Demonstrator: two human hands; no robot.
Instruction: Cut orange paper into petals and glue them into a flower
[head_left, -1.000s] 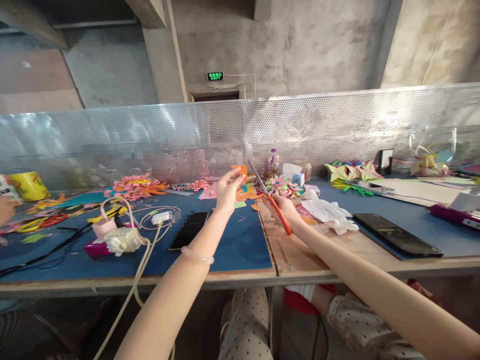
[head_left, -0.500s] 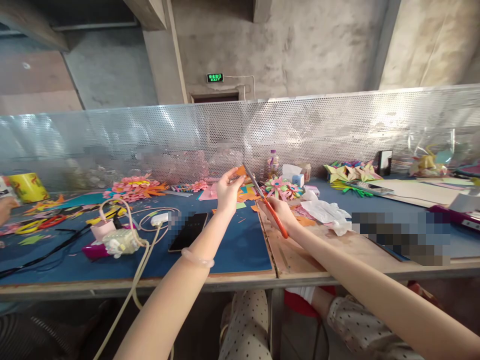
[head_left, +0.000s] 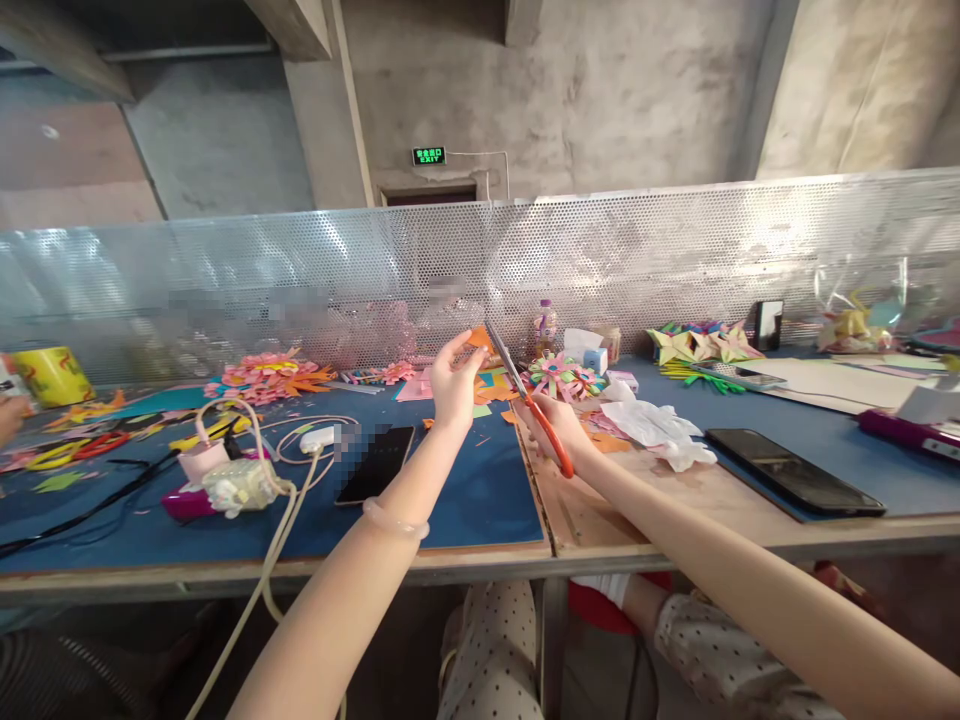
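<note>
the left hand (head_left: 452, 385) pinches a small orange paper piece (head_left: 478, 339) held up above the blue bench (head_left: 465, 490). the right hand (head_left: 553, 425) grips orange-handled scissors (head_left: 529, 405); compared with a second ago, their blades have swung closer and now meet the paper's edge, seemingly cutting. a green sign (head_left: 428, 156) on the wall reads "exit".
</note>
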